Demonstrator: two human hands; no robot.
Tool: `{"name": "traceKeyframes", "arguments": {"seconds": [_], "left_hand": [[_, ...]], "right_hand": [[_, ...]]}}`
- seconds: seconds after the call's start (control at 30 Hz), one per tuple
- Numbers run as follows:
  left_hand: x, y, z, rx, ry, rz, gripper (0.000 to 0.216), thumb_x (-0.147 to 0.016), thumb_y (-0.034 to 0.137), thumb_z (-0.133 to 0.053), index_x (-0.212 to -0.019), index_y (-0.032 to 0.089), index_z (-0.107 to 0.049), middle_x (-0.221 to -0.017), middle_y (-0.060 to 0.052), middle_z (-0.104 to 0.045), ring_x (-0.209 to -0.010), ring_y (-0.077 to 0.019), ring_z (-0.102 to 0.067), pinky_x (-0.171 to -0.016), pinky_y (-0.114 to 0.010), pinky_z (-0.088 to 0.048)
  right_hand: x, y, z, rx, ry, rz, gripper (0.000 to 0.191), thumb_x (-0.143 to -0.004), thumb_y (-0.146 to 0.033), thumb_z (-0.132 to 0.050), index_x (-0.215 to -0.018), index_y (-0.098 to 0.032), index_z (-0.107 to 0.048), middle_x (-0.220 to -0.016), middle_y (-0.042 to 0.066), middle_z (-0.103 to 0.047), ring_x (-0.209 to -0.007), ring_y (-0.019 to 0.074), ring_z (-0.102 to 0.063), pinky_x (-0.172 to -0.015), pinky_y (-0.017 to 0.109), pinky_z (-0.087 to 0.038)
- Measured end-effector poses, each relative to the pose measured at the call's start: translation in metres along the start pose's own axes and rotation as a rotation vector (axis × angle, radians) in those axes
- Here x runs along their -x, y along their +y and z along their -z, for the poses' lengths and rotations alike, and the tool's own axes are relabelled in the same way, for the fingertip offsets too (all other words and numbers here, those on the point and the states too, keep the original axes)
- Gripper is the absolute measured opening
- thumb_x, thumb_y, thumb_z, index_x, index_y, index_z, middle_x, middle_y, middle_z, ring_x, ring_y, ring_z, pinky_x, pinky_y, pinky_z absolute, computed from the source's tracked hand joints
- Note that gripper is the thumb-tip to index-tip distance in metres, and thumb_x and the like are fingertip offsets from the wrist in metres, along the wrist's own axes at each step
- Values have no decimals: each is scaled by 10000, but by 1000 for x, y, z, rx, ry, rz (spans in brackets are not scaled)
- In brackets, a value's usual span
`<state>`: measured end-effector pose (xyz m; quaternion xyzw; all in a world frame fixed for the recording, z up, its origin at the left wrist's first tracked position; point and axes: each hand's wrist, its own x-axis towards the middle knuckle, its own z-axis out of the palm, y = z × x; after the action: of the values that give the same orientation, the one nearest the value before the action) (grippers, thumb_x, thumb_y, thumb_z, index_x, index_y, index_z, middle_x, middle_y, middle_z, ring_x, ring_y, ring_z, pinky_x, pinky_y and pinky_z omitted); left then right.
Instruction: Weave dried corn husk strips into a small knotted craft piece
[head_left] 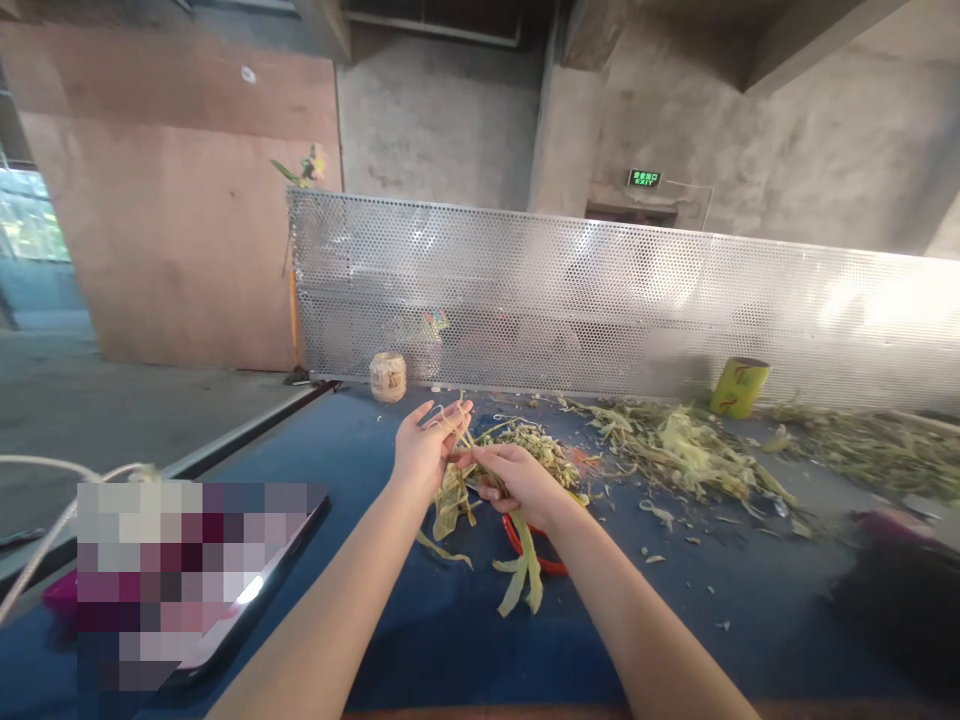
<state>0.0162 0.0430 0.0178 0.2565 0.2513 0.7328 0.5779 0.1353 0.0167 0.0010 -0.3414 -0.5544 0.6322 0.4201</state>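
Strips [452,500] limp, yellow-green (leaf-like).

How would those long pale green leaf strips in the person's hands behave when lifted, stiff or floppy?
Probably floppy: the long pale green leaf strips droop and curl below the right hand and left hand rather than standing out. Likely very light, since a fingertip pinch carries them. They look thin, so they may split if tugged.
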Motion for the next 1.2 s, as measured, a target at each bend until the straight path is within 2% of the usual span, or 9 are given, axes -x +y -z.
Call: {"name": "traceKeyframes", "arguments": {"seconds": [0.13, 0.3, 0.47, 0.7, 0.9, 1.07, 1.2], "left_hand": [[1, -2, 2, 48, 21, 45, 565, -669, -105, -556, -1151, 79, -325, -936, -239, -637, -727, -217, -669, -642, -241, -543], [1, 4, 0, 116, 43, 51, 565, -660, -137, -532, -1141, 95, -346, -1015, -255, -610, -758, -231, -664, -651, -249, -547], [-2, 10, 4, 205, 110, 82, 570, -707, -138, -462, -1205, 69, -278, -1024, -253, -609, -727, -185, -669, -646, -221, -547], [-3, 2, 3, 267, 135, 158, 553, -705, -136, -462, -1213, 27, -315, -892, -198, -663, -631, -156, -668, -598, -193, -547], [-4, 2, 4, 282, 143, 143, 588, -693, -145, -473, -1228, 5, -280, -911, -227, -650, -674, -183, -671, -598, -200, -553], [-8, 10, 11, 303, 187, 82, 574, -716, -134, -460, -1215, 74, -268, -1045, -238, -605, -784, -189, -662, -644, -229, -560], [-14, 15, 17, 320, 259, 4, 560, -700, -132, -493, -1157, 119, -289, -1090, -215, -588, -797, -173, -659, -655, -228, -559]], "right_hand": [[-1, 3, -1, 58, 19, -10, 309, -698, -413, -584, -789, -123, -640, -427, -83, -279, -375, 20, -247, -338, 138, -80], [2, -1, -3, 86, -1, -47, 315, -712, -396, -568, -776, -101, -656, -400, -98, -227, -371, 18, -174, -342, 145, -78], [2, 0, -2, 82, 11, -50, 292, -685, -384, -588, -744, -106, -656, -419, -79, -278, -389, 23, -232, -340, 139, -86], [0, 4, -10, 122, 38, -88, 264, -673, -371, -591, -729, -123, -660, -444, -42, -397, -404, 35, -325, -326, 140, -91], [1, 4, -9, 138, 26, -80, 278, -682, -369, -585, -755, -115, -668, -412, -70, -307, -391, 29, -276, -341, 141, -96], [2, 0, 1, 103, 42, -31, 327, -681, -408, -592, -760, -101, -671, -409, -71, -289, -396, 31, -249, -348, 156, -88], [3, -6, 6, 77, 96, -42, 297, -656, -380, -622, -721, -94, -665, -433, -61, -332, -398, 22, -230, -342, 152, -86]]}}
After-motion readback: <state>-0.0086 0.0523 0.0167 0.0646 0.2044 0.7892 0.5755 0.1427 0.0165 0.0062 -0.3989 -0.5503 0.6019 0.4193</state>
